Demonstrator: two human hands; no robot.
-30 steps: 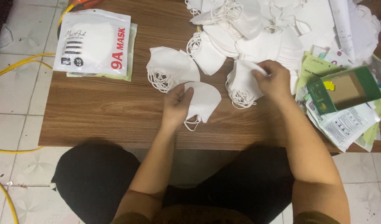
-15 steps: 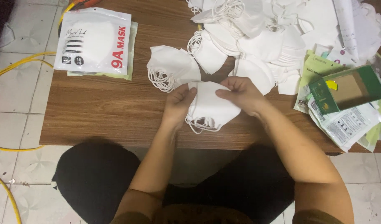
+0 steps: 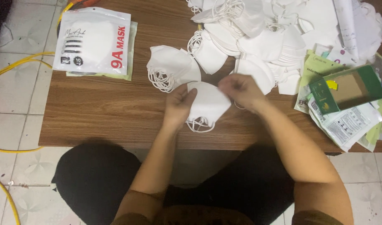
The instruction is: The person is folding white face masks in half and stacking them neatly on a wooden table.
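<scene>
My left hand [image 3: 179, 107] and my right hand [image 3: 239, 91] both grip a small stack of folded white face masks [image 3: 208, 104] just above the wooden table [image 3: 107, 112], its ear loops hanging at the lower edge. The left hand pinches the stack's left side, the right hand its upper right corner. A second small stack of white masks [image 3: 172, 68] lies just beyond the left hand. A big loose heap of white masks [image 3: 261, 37] covers the table's far middle, behind the right hand.
White mask pouches [image 3: 93, 41] lie at the table's far left. A green open cardboard box [image 3: 347, 88] sits on printed sleeves and leaflets [image 3: 349, 125] at the right edge. Yellow cable [image 3: 16, 71] runs over the tiled floor on the left.
My right hand came from the pile at the right with masks and joined them to the ones in my left hand; both hands now hold one stack slightly nearer the heap.
</scene>
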